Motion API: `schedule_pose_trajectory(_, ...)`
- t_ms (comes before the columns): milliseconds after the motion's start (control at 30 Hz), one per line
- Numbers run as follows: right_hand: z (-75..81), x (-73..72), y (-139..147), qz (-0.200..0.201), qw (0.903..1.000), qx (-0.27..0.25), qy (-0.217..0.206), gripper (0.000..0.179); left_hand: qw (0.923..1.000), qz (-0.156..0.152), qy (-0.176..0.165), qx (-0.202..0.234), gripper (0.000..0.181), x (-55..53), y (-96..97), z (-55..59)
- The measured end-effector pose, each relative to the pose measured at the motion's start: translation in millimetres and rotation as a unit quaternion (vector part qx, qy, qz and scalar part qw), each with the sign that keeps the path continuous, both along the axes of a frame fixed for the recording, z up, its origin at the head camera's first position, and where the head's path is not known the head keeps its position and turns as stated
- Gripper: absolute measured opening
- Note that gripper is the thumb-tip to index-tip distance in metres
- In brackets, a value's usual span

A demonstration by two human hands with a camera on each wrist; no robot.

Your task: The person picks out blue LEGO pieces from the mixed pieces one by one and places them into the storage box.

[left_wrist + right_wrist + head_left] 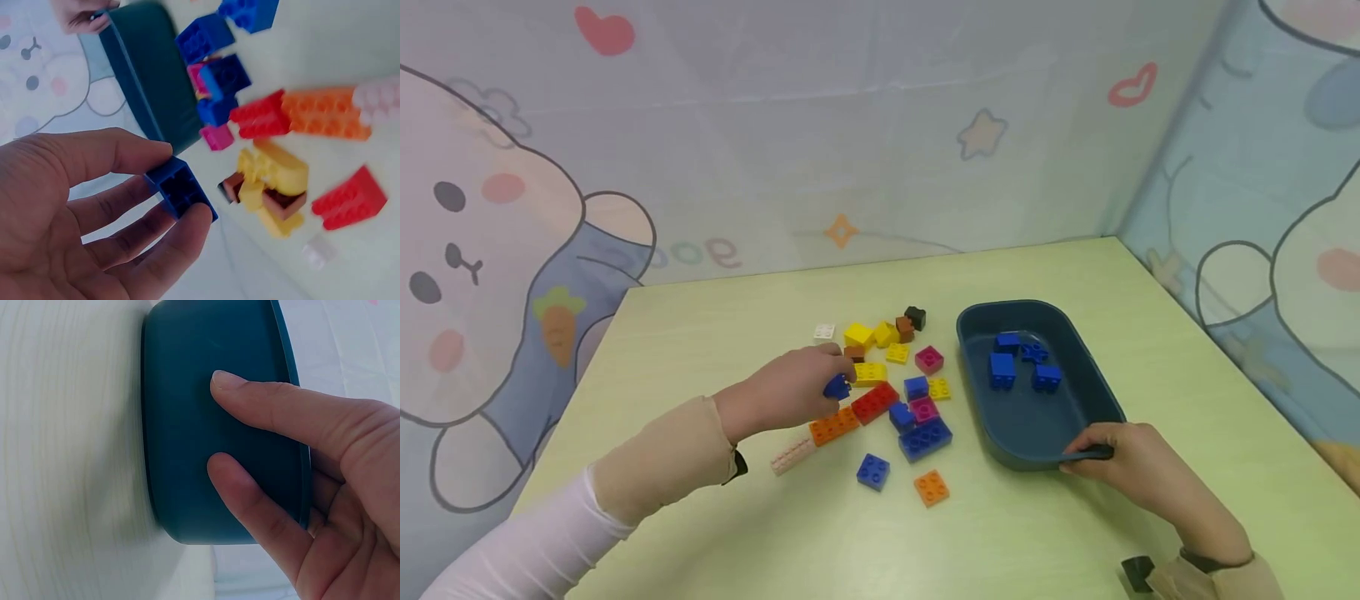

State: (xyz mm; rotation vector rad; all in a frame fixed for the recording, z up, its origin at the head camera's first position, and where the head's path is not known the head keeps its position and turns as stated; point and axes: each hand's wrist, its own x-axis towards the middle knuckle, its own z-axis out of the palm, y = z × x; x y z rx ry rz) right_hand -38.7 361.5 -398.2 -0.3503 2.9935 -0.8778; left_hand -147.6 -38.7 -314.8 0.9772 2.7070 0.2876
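The left hand [786,387] pinches a blue brick [836,387] by its ends, leaving its hollow underside uncovered. The right hand [1138,462] grips the dark tray [1026,427] at its rim, presumably to steady it; loose bricks [926,440] lie between the hands.

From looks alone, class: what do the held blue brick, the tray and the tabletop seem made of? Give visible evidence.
Held blue brick: probably smooth moulded plastic; hollow, thin-walled underside.
Tray: likely plastic, smooth with a dull sheen; even colour, rounded corners.
Tabletop: wood or wood-look laminate, matte-looking; fine grain lines, but which is unclear.
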Motion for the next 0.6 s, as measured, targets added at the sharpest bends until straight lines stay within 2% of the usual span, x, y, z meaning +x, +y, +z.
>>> schedule_pose_trajectory(133, -0.5, -0.1, 0.1, 0.0, 1.0, 0.001, 0.001, 0.01, 0.9998, -0.01, 0.018, -0.003, 0.031, -1.3, -0.1, 12.0)
schedule_pose_trajectory(333, 1.9, -0.4, -0.7, -0.001, 1.0, 0.002, 0.004, 0.01, 0.9994, -0.02, 0.027, -0.006, 0.031, -1.8, 6.0, 17.8)
schedule_pose_trajectory(600, 1.0, 0.5, -0.9, -0.002, 1.0, 0.001, -0.003, 0.01, 0.9988, -0.033, 0.035, -0.01, 0.031, -8.8, 36.3, 32.2)
